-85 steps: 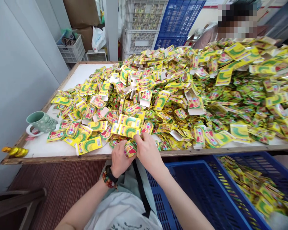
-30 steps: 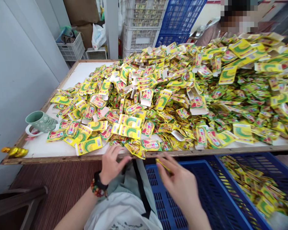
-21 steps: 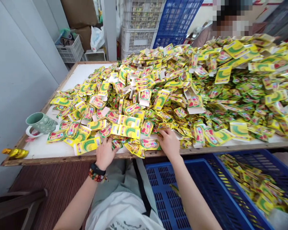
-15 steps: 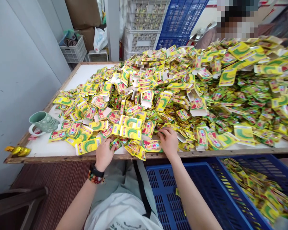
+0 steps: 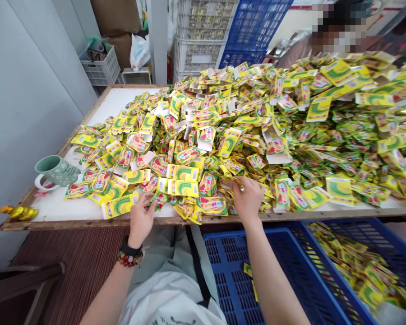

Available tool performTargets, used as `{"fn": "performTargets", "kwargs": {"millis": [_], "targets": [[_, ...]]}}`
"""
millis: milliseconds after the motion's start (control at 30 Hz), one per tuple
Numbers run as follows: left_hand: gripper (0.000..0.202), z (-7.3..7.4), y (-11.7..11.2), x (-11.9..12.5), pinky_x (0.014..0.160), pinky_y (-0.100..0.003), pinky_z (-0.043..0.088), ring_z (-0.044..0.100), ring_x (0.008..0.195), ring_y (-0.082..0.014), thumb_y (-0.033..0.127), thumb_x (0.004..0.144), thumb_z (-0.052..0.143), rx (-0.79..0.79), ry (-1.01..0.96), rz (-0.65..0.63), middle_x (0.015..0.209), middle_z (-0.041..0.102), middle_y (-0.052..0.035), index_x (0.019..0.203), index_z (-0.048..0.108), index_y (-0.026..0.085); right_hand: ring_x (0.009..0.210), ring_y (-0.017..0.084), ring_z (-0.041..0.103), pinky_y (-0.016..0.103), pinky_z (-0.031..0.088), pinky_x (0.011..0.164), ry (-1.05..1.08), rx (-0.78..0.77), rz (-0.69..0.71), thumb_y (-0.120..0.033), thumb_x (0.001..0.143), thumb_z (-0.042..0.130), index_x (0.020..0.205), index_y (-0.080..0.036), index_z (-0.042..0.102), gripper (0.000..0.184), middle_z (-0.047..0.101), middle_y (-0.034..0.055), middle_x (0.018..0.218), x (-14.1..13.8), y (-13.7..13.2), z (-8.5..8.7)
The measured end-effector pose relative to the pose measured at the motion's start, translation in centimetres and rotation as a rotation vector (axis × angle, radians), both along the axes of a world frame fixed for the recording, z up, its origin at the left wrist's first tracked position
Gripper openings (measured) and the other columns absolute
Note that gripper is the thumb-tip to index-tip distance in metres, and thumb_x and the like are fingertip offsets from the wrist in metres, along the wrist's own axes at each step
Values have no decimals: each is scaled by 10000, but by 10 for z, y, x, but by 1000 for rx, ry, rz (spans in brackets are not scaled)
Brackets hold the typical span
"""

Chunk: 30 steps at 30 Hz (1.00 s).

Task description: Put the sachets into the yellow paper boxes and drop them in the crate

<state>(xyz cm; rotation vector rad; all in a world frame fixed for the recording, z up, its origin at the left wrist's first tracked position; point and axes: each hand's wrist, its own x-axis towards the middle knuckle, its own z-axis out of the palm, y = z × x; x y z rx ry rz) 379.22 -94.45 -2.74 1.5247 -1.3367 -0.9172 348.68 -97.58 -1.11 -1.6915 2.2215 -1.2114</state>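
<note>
A large heap of yellow-green foil sachets (image 5: 203,135) and folded card sleeves covers the white table (image 5: 57,210). My left hand (image 5: 141,220) rests at the heap's front edge with its fingers apart, beside a yellow card packet (image 5: 120,206). My right hand (image 5: 248,198) reaches into the heap farther right, its curled fingers pinching a yellow foil sachet (image 5: 231,183). Most of that sachet is hidden by the fingers.
A wooden rim (image 5: 88,224) edges the table. Below it stand a blue crate (image 5: 243,280) and another blue crate holding sachets (image 5: 358,271). A green mug (image 5: 54,171) stands at the left, and a person sits beyond the heap (image 5: 297,45). Stacked crates (image 5: 203,36) rise behind.
Over the last second both hands came forward from the table's edge onto the heap. In the last moment, my right hand pushed a little farther in and my left shifted slightly left.
</note>
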Motion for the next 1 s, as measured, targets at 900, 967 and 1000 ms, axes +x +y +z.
{"fn": "performTargets", "kwargs": {"millis": [900,967,1000], "targets": [[517,28,0,91,988,-516,459,580,1113,-321,209,695,679,-183,-574,-139,1187,607,-135,1185,522,160,772,167,574,289,492,690,-952,38,288,-501,831,601,1016,-230,569,329,628,31,924,86,60,1],[526,30,8,71,987,-453,488,597,1122,-278,268,705,725,-227,-123,-132,1206,595,-118,1163,480,189,732,157,570,279,491,665,-1046,48,321,-503,811,627,985,-237,559,325,625,17,884,99,62,9],[539,32,13,59,993,-428,492,597,1139,-263,288,705,749,-228,90,-157,1223,591,-109,1156,465,205,735,154,571,276,491,675,-1090,42,334,-498,804,641,979,-240,553,324,622,11,874,106,64,13]]}}
